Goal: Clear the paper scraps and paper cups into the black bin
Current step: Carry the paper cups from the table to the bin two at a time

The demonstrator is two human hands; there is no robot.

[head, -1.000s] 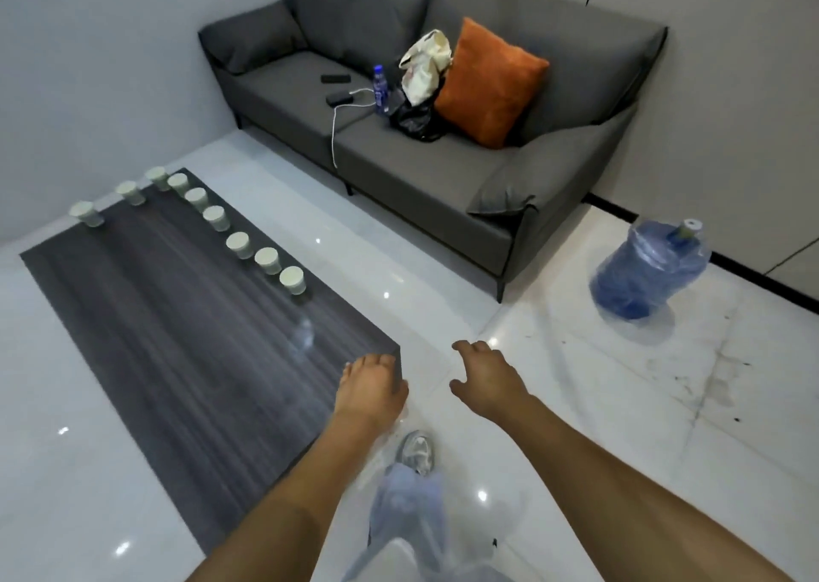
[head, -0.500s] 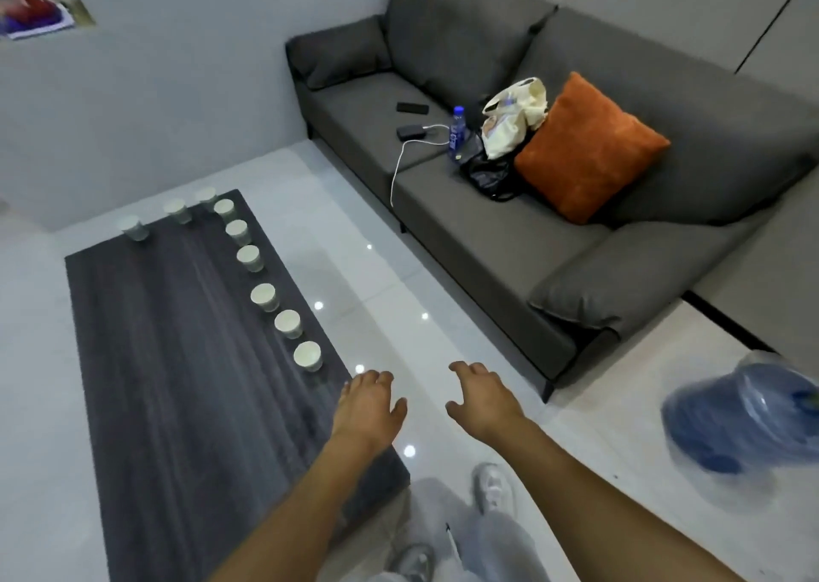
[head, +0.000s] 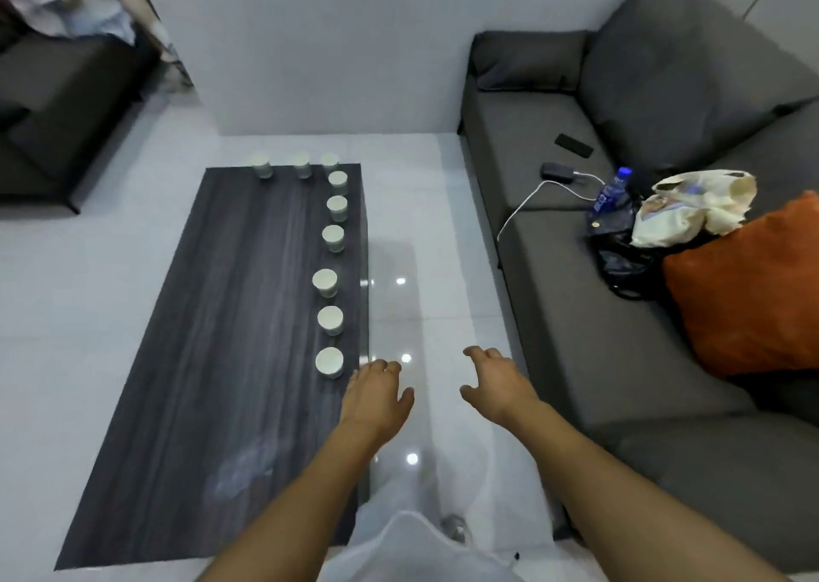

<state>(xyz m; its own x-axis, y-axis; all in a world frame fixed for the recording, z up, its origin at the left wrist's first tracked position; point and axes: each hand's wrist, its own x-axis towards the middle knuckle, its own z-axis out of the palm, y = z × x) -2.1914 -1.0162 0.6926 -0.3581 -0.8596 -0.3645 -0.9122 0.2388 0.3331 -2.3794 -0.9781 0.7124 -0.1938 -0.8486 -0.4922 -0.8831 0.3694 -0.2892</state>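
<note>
White tiled floor [head: 111, 298] carries a low dark wood-grain counter [head: 230, 360]. Nine paper cups [head: 329, 362] stand upright on the counter: six in a line along its right edge, three across the far end. Nearest cup sits just left of the left hand [head: 376, 397]. Left hand hovers over the counter's right edge, fingers extended and loosely spread, holding nothing. Right hand [head: 496, 384] hovers over the floor between counter and sofa [head: 576, 338], fingers slightly curled, holding nothing. On the sofa: an orange cushion [head: 749, 289], a cream bag [head: 696, 207], a black bag [head: 620, 258], a blue bottle [head: 609, 191], a phone [head: 574, 145] and a white cable [head: 527, 205].
</note>
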